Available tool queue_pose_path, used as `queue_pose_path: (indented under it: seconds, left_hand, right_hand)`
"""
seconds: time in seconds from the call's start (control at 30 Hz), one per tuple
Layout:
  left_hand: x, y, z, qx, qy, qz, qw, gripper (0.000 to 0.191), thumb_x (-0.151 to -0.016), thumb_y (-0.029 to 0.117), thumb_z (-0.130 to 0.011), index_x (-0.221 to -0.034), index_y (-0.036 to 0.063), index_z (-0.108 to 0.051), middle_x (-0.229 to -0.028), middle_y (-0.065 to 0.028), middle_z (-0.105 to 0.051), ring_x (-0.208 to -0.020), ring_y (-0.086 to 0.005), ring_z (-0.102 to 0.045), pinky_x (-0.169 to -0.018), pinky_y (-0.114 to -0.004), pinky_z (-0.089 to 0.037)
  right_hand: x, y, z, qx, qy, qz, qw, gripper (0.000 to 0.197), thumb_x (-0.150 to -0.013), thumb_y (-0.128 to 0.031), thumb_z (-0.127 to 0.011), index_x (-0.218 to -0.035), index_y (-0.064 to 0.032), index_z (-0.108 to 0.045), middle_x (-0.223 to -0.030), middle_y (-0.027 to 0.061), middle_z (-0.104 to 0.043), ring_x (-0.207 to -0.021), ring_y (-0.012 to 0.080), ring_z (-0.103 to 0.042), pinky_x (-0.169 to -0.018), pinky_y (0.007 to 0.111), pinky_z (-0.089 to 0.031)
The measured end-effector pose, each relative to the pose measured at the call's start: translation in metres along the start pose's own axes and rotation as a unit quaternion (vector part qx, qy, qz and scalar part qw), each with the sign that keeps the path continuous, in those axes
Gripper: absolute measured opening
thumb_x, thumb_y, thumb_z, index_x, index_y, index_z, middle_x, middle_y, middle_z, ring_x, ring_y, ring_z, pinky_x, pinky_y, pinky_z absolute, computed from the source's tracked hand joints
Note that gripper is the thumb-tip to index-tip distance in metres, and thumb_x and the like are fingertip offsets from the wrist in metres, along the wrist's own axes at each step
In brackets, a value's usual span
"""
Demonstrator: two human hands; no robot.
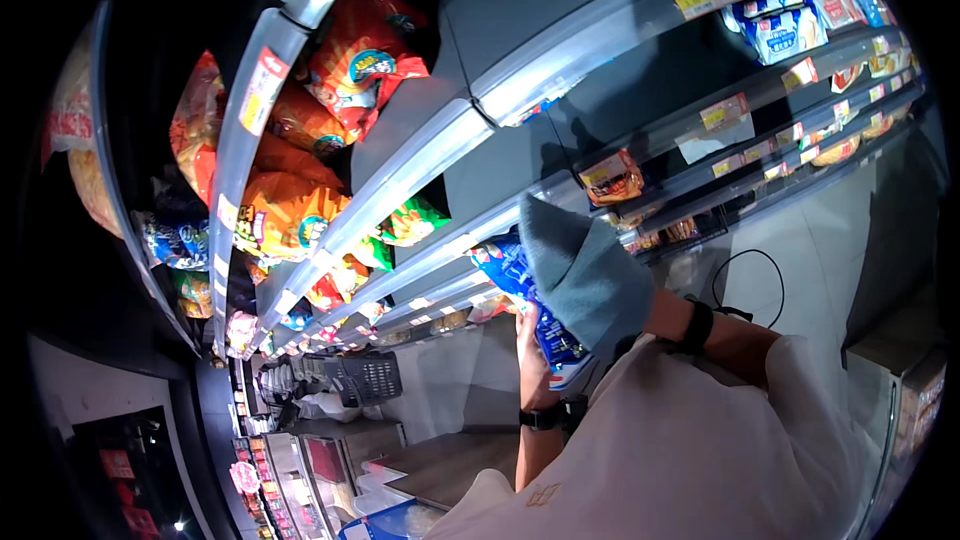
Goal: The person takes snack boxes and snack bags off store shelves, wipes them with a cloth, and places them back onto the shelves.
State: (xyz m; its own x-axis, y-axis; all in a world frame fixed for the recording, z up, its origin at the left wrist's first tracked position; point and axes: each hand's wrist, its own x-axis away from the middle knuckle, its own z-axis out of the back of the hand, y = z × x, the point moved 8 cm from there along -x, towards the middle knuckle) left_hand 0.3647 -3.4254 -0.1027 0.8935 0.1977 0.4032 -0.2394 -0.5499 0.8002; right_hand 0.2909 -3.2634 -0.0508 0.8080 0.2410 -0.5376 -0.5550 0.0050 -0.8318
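Note:
My left hand (528,337) grips the edge of a shiny blue snack bag (506,262), which bears white writing. A grey-blue cloth (585,270) covers my right hand, hiding its fingers; only the wrist and forearm show beyond the cloth. Cloth and bag overlap in front of my chest, so the middle of the bag is partly hidden. Behind the bag run the long shelf fronts (405,165) of a store rack.
Orange snack bags (285,217) and red ones (367,60) fill shelves at the left. Wafer packs (780,26) stand at the upper right. A dark basket (364,379) is low on the left. A black cable (782,285) loops over the floor tiles (817,240).

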Motion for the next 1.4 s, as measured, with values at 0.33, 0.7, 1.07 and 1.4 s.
queue_pose_path:
  seconds: [0.33, 0.7, 1.07, 1.4]
  left_hand:
    - [0.010, 0.039, -0.045, -0.061, -0.024, -0.092, 0.994, 0.048, -0.100, 0.016, -0.058, -0.143, 0.0062, -0.040, -0.130, -0.0122, -0.059, -0.117, -0.0226, -0.060, -0.100, -0.039, -0.049]
    - [0.012, 0.058, -0.052, -0.001, -0.015, -0.118, 0.993, 0.051, -0.095, 0.013, -0.065, -0.140, 0.0039, -0.041, -0.125, -0.0127, -0.062, -0.107, -0.0221, -0.065, -0.095, -0.038, -0.053]
    - [0.042, 0.056, -0.054, 0.010, -0.042, -0.117, 0.992, 0.049, -0.099, 0.016, -0.060, -0.142, 0.0059, -0.038, -0.133, -0.0105, -0.056, -0.119, -0.0223, -0.059, -0.102, -0.039, -0.048]
    - [0.004, 0.050, -0.015, -0.193, 0.022, -0.204, 0.960, 0.047, -0.101, 0.003, -0.055, -0.144, 0.0053, -0.038, -0.126, -0.0146, -0.060, -0.113, -0.0201, -0.058, -0.098, -0.033, -0.045]
  right_hand:
    - [-0.008, -0.022, -0.002, 0.077, -0.070, -0.007, 0.995, 0.058, -0.095, -0.032, -0.060, -0.142, -0.0001, -0.045, -0.148, 0.0195, -0.042, -0.137, 0.0328, -0.041, -0.115, 0.040, -0.033]
    - [-0.017, -0.020, 0.006, 0.143, 0.033, 0.169, 0.975, 0.064, -0.094, -0.020, -0.068, -0.144, 0.0048, -0.038, -0.102, 0.0150, -0.065, -0.073, 0.0245, -0.066, -0.066, 0.036, -0.056]
    - [-0.049, 0.003, 0.011, -0.333, -0.096, -0.040, 0.937, 0.054, -0.091, -0.012, -0.065, -0.140, 0.0028, -0.049, -0.127, 0.0173, -0.063, -0.116, 0.0224, -0.061, -0.100, 0.037, -0.047]
    - [-0.025, 0.058, 0.020, -0.396, 0.080, -0.255, 0.878, 0.022, -0.100, -0.021, -0.062, -0.106, -0.0013, -0.069, -0.096, 0.0018, -0.068, -0.084, 0.0071, -0.061, -0.068, 0.026, -0.050]
